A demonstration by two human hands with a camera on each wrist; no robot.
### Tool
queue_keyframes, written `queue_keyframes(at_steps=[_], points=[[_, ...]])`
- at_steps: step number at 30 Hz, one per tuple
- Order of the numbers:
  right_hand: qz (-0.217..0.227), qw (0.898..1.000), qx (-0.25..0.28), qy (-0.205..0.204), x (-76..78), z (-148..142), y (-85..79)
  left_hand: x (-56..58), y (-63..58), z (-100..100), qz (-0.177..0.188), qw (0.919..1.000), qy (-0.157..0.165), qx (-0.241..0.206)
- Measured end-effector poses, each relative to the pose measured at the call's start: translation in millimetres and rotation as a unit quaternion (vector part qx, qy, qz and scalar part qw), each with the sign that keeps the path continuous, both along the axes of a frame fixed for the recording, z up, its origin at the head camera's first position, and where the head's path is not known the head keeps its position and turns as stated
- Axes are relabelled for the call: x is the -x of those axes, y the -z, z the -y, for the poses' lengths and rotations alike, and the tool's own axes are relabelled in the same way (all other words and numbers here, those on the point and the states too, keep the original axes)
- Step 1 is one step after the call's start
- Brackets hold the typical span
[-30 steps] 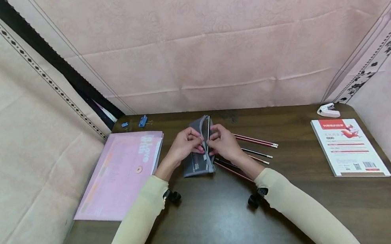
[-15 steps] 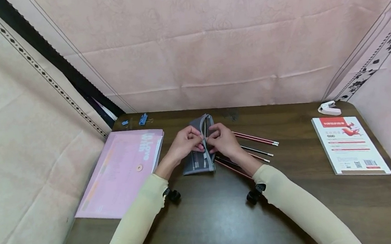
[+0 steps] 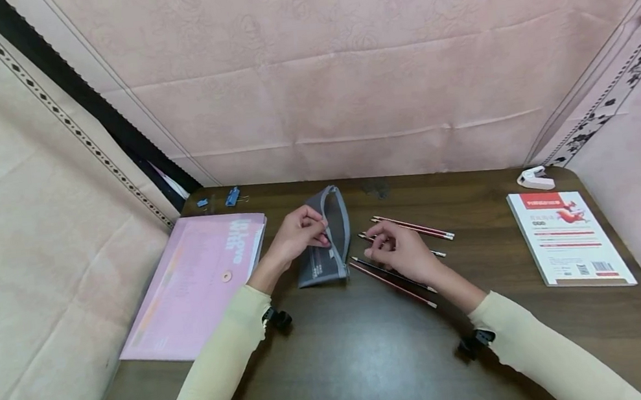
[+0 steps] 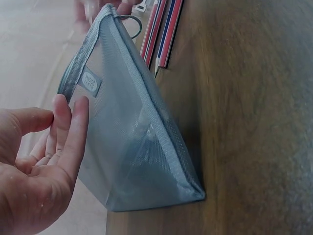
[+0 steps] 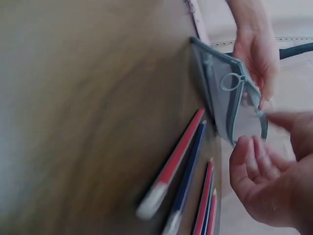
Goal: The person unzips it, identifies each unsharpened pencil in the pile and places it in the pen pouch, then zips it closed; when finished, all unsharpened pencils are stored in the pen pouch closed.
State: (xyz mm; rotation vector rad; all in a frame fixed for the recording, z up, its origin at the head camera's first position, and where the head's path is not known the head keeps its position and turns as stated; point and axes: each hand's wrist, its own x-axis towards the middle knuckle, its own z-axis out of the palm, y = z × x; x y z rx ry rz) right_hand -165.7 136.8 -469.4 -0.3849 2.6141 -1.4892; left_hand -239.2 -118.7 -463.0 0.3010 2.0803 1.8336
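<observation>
A grey mesh zip pencil pouch (image 3: 316, 258) stands on the table with its mouth spread wide. My left hand (image 3: 299, 236) pinches the near-left lip of that mouth between thumb and fingers (image 4: 62, 110). To the pouch's right, my right hand (image 3: 401, 253) hovers above the pencils, its fingers loosely bent with nothing between them. It partly covers a pencil lying beneath. Two pencils, one black (image 3: 394, 275) and one red (image 3: 393, 285), lie just in front of the hand, and red-striped pencils (image 3: 414, 225) lie behind it. A zip pull ring (image 5: 231, 82) hangs at one end of the pouch.
On the left lies a pink folder (image 3: 201, 291) with a button. Blue binder clips (image 3: 233, 197) sit at the back left edge. A white book (image 3: 574, 245) with a red band lies at the right, and a white stapler (image 3: 536, 178) behind it. Cloth hangs around the table's back and sides.
My right hand has let go of the pouch and moved right, over the pencils. The pouch's mouth has spread wider. The left hand still holds its lip.
</observation>
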Motion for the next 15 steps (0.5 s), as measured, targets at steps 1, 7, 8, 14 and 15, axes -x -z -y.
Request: queue_keyframes(at_steps=[1, 7, 8, 14, 15], points=[[-0.01, 1.0, -0.017, -0.01, -3.8, -3.7, 1.1, 0.1, 0.1, 0.6, -0.001, 1.0, 0.0, 0.002], [-0.058, 0.991, -0.097, -0.071, -23.4, -20.7, 12.4, -0.4, 0.6, 3.4, -0.006, 0.9998, 0.004, 0.018], [-0.066, 0.989, -0.106, -0.077, -26.1, -22.1, 14.3, -0.6, 0.9, 3.7, -0.006, 0.9998, 0.004, 0.018], [-0.11, 0.98, -0.15, -0.073, -37.9, -24.9, 19.2, -1.1, 2.3, 5.8, -0.004, 0.9998, -0.003, 0.02], [-0.115, 0.978, -0.157, -0.072, -39.0, -25.0, 19.6, -1.0, 2.8, 6.2, -0.003, 0.9997, -0.005, 0.022]])
